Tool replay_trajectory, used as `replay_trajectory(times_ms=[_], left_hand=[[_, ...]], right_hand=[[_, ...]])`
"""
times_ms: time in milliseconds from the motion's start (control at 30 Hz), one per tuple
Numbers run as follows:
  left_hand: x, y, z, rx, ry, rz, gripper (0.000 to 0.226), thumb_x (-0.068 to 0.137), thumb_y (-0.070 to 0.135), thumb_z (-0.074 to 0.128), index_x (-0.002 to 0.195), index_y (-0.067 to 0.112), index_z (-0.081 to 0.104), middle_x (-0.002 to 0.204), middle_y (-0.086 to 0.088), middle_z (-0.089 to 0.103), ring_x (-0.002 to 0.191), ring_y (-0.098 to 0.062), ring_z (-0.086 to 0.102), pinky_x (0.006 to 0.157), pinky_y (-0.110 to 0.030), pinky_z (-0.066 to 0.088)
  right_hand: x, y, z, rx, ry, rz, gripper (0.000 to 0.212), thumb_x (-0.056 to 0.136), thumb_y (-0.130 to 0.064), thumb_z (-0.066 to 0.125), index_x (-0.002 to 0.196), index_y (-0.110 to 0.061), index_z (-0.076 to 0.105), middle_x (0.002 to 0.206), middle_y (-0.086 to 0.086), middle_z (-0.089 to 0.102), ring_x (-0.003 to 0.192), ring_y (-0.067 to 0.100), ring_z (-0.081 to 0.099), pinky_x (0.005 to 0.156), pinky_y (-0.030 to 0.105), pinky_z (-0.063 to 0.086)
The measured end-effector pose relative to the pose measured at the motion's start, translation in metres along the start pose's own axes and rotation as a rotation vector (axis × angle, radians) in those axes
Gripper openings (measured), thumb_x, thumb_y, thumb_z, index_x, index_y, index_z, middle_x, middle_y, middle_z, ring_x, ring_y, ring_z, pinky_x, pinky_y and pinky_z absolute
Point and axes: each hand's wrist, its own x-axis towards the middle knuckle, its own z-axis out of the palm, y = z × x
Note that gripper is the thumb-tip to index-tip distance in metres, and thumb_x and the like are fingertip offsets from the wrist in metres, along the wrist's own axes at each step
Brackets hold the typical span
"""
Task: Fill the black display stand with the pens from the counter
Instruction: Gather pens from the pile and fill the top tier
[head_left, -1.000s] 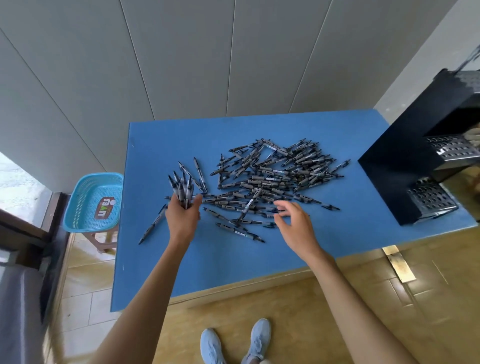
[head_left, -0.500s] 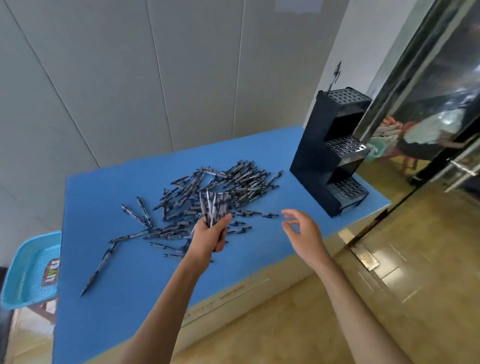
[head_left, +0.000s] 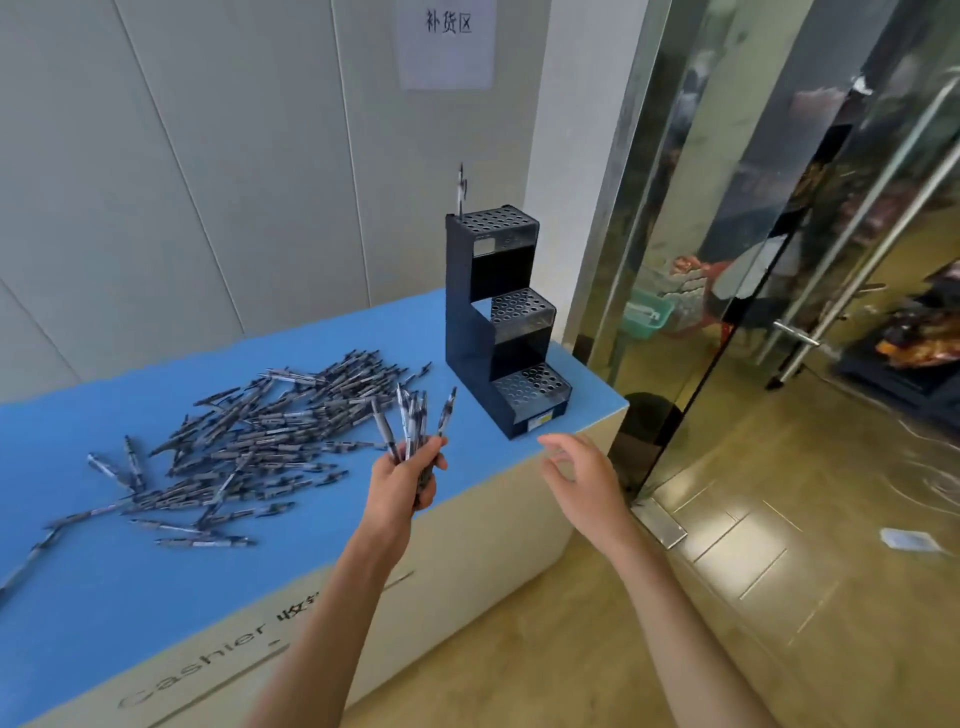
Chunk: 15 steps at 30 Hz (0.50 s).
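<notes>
Barely started. The black display stand (head_left: 498, 322) sits at the right end of the counter (head_left: 130, 587), near its right edge, three stepped tiers of holes. Only one pen (head_left: 460, 189) stands in it, upright at the back-left corner of the top tier. Every other hole visible on the top, middle and bottom tiers looks unfilled.

Left hand (head_left: 405, 483) grips a small bundle of pens (head_left: 413, 421), fingers curled round the lower ends, tips fanned upward. It hovers over the counter's front edge, just left of the stand, not touching it. Count in the bundle: a handful, exact number not readable.

Right hand (head_left: 576, 473) holds nothing, fingers relaxed and slightly curved, off the counter's front-right corner, near the stand's base but apart from it.

The pile of pens (head_left: 270, 431) lies loose across the middle of the counter, with strays trailing toward the left edge and front. Most of the supply is still there.

Judgement: one pen placed, one bundle in hand ready to insert, nearly all the work left. Likely many more grab-and-fill rounds needed.
</notes>
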Motion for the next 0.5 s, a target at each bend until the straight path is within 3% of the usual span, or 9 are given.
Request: replay_trajectory(times_ms=[67,167,267,400,500], left_hand=[[-0.006,-0.002,0.028,0.026,0.002,0.034,0.021,0.102,0.024,0.061,0.101,0.003,0.067,0.083,-0.015,0.05,0.052,-0.018,0.029,0.053,-0.034,0.023],[-0.01,-0.007,0.066,0.02,0.023,0.064,0.021,0.102,0.025,0.061,0.108,0.006,0.066,0.08,-0.009,0.061,0.051,-0.017,0.033,0.053,-0.032,0.026],[-0.007,-0.012,0.099,-0.006,0.049,0.077,0.023,0.102,0.026,0.061,0.11,0.004,0.065,0.075,-0.005,0.06,0.052,-0.016,0.031,0.048,-0.028,0.025],[0.005,-0.015,0.132,0.001,0.055,0.093,0.025,0.101,0.028,0.062,0.093,0.005,0.063,0.077,-0.013,0.039,0.051,-0.015,0.025,0.047,-0.03,0.018],[0.021,-0.011,0.154,0.011,0.067,0.105,0.032,0.102,0.024,0.061,0.076,0.006,0.055,0.066,-0.01,0.029,0.05,-0.017,0.021,0.051,-0.036,0.014]], right_hand=[[-0.001,0.014,-0.025,-0.006,0.008,-0.018,0.031,0.099,-0.028,0.056,0.13,-0.026,0.061,0.125,-0.012,0.057,0.111,0.0,0.056,0.097,0.026,0.048],[-0.001,0.031,-0.058,-0.038,0.004,-0.056,0.033,0.099,-0.03,0.058,0.132,-0.029,0.058,0.127,-0.015,0.055,0.112,-0.002,0.054,0.096,0.02,0.045],[0.007,0.045,-0.086,-0.093,-0.004,-0.101,0.036,0.098,-0.034,0.059,0.134,-0.031,0.057,0.127,-0.019,0.052,0.115,-0.005,0.049,0.095,0.016,0.037],[0.027,0.058,-0.115,-0.099,0.025,-0.145,0.035,0.096,-0.037,0.06,0.13,-0.03,0.06,0.123,-0.017,0.053,0.116,-0.001,0.051,0.097,0.024,0.044],[0.049,0.067,-0.127,-0.1,0.033,-0.173,0.033,0.096,-0.037,0.061,0.128,-0.03,0.061,0.12,-0.019,0.053,0.114,0.0,0.052,0.094,0.025,0.046]])
